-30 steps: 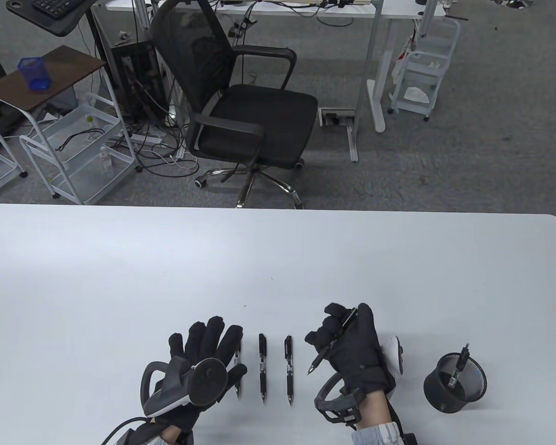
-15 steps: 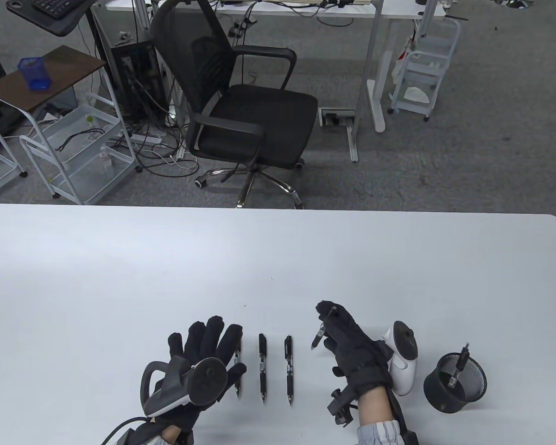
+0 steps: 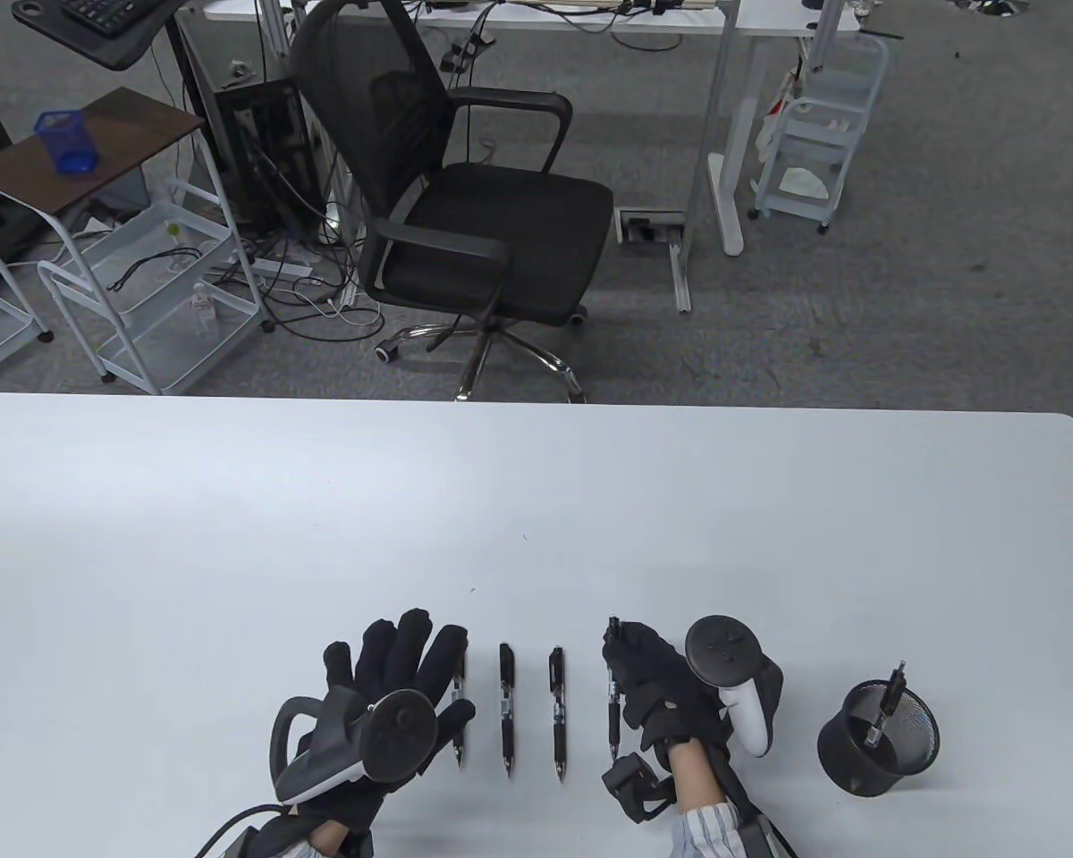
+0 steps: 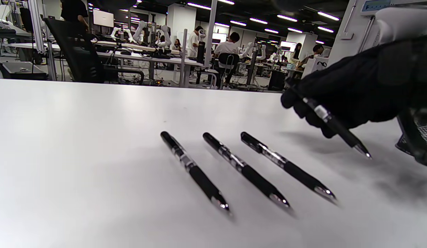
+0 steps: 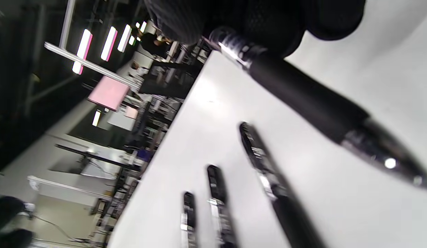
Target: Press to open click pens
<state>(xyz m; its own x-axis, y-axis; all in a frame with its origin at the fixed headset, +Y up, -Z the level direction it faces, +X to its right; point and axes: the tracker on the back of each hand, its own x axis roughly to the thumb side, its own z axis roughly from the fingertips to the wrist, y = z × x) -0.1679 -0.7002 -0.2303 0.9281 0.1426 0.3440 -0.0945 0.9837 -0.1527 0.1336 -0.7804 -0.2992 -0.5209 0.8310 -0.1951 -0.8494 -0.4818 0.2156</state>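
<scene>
Three black click pens (image 3: pixel 506 706) (image 4: pixel 246 170) (image 5: pixel 218 199) lie side by side near the table's front edge, tips toward me. My right hand (image 3: pixel 630 657) (image 4: pixel 354 89) pinches a fourth black pen (image 3: pixel 613 710) (image 4: pixel 332 124) (image 5: pixel 303 96), held low over the table just right of the row and parallel to it. Its metal tip points toward me. My left hand (image 3: pixel 393 652) lies flat with straight fingers at the left of the row, its thumb side against the leftmost pen (image 3: pixel 459 715). It holds nothing.
A black mesh pen cup (image 3: pixel 876 737) with a pen or two in it stands at the front right. The white table (image 3: pixel 536 500) stretches far beyond the pens. A black office chair (image 3: pixel 465 197) stands behind the far edge.
My right hand has turned palm down and brought the held pen from a raised slant down beside the row, in line with it. The left hand and the three lying pens have not moved.
</scene>
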